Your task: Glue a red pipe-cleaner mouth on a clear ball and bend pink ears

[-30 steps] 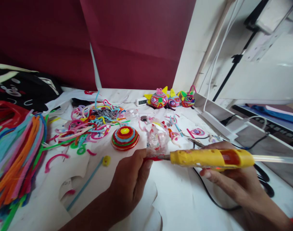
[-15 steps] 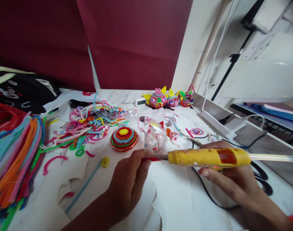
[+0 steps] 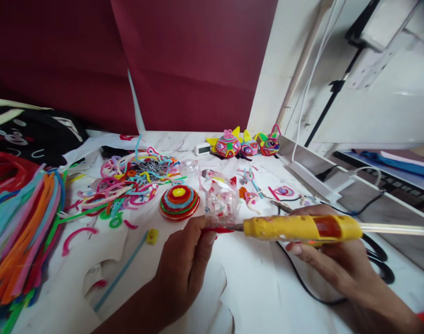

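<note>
Barely anything has shifted in the past second: both hands and the tool between them sit a touch further left in the frame, and the pose is unchanged.

At far left, a thick bundle of pipe cleaners (image 3: 20, 222) lies fanned along the edge of the white table (image 3: 260, 297), within reach as stock. Curled offcuts (image 3: 135, 178) pile up at upper left of centre, with a striped dome (image 3: 179, 202) just beside them.

Low in the centre, the left hand (image 3: 184, 269) is curled closed, thumb pressed down on a red strip (image 3: 217, 229) at the foot of a clear ball (image 3: 221, 200) dotted with colour. The ball stands just above the thumb tip; whether the fingers also grip it cannot be told. The pinch steadies the strip exactly where the nozzle meets it.

Behind, at the back of the table, three finished figures (image 3: 244, 144) and a small clock (image 3: 202, 148) stand well apart from the work.

To the right, the right hand (image 3: 337, 264) is wrapped from below around a yellow glue gun (image 3: 298, 228), held level so its tip touches the strip. A glue stick (image 3: 396, 228) juts from the rear, and a black cord (image 3: 302, 285) trails under the wrist.
</note>
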Tool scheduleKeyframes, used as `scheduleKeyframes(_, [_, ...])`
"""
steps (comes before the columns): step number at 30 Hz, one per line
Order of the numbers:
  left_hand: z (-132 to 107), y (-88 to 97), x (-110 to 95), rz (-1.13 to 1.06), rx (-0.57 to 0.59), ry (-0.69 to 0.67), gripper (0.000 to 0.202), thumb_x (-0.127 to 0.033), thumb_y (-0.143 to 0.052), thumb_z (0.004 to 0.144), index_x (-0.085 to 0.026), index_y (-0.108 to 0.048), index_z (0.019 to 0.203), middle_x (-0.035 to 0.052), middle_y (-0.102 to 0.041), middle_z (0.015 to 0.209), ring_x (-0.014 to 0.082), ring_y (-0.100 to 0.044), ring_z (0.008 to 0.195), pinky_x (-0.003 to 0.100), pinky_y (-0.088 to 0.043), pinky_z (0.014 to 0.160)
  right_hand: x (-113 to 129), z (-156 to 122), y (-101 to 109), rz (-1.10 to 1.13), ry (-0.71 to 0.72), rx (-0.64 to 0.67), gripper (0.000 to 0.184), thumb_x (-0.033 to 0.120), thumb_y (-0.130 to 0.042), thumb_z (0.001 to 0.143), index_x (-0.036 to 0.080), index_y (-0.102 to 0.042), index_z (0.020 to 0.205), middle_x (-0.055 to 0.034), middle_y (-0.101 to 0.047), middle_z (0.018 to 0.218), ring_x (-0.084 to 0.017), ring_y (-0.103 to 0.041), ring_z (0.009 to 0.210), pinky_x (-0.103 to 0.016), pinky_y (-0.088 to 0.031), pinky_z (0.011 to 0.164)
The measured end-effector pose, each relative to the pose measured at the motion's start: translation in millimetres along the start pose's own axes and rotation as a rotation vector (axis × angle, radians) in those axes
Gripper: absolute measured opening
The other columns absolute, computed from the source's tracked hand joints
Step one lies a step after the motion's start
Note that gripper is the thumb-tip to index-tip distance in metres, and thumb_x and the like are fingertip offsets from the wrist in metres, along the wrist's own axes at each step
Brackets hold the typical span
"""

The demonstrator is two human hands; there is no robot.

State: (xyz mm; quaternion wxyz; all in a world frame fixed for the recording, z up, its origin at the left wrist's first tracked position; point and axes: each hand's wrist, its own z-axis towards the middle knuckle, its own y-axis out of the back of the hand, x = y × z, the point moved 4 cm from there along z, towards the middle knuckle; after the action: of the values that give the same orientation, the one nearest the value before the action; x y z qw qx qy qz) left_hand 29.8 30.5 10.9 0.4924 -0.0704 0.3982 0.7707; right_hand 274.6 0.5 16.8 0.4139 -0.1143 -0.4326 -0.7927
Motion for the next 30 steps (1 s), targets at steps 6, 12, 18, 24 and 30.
scheduleKeyframes(6, [0.5,2.0,-0.3,-0.009,-0.020,-0.016,0.008,-0.021,-0.042,0.095,-0.022,-0.049,0.096,-0.0092,-0.045,0.053,0.0075,-0.042,0.042,0.019,-0.032,0.044,0.9,0.9,0.5,-0.022,0.062,0.005,0.014,0.028,-0.067,0.083,0.027,-0.060,0.095,-0.0019,-0.057,0.096,-0.016,-0.060,0.077,-0.022,-0.054,0.066])
scheduleKeyframes(12, [0.2,3.1,0.0,-0.041,-0.034,-0.004,0.008,-0.021,-0.043,0.095,-0.022,-0.051,0.096,-0.0088,-0.046,0.055,0.0067,-0.039,0.041,0.018,-0.032,0.043,-1.0,-0.3,0.7,-0.021,0.031,-0.001,0.016,0.028,-0.066,0.084,0.027,-0.058,0.098,-0.0018,-0.055,0.097,-0.016,-0.060,0.081,-0.023,-0.054,0.069])
scheduleKeyframes(18, [1.3,2.2,1.2,-0.055,-0.019,-0.002,0.007,-0.021,-0.042,0.095,-0.022,-0.049,0.094,-0.0095,-0.043,0.053,0.0065,-0.039,0.041,0.018,-0.030,0.042,-2.1,-0.7,-0.4,0.000,0.019,-0.003,0.022,0.028,-0.067,0.083,0.028,-0.056,0.102,-0.0006,-0.054,0.096,-0.014,-0.059,0.077,-0.020,-0.054,0.068])
scheduleKeyframes(24, [0.3,0.5,1.2,-0.019,0.010,0.010,0.008,-0.021,-0.041,0.095,-0.022,-0.049,0.093,-0.0096,-0.040,0.052,0.0074,-0.040,0.041,0.020,-0.029,0.043,-2.8,-2.3,-2.3,0.003,0.014,0.017,0.019,0.027,-0.066,0.085,0.027,-0.056,0.100,-0.0012,-0.052,0.099,-0.014,-0.059,0.080,-0.019,-0.054,0.070])
scheduleKeyframes(30, [-1.2,-1.8,-0.7,-0.002,0.022,0.011,0.010,-0.023,-0.040,0.096,-0.022,-0.050,0.096,-0.0088,-0.044,0.054,0.0085,-0.044,0.044,0.021,-0.031,0.045,-1.8,-2.3,-2.2,-0.007,0.017,0.002,0.021,0.028,-0.067,0.084,0.027,-0.057,0.102,-0.0024,-0.053,0.099,-0.016,-0.059,0.081,-0.023,-0.055,0.070])
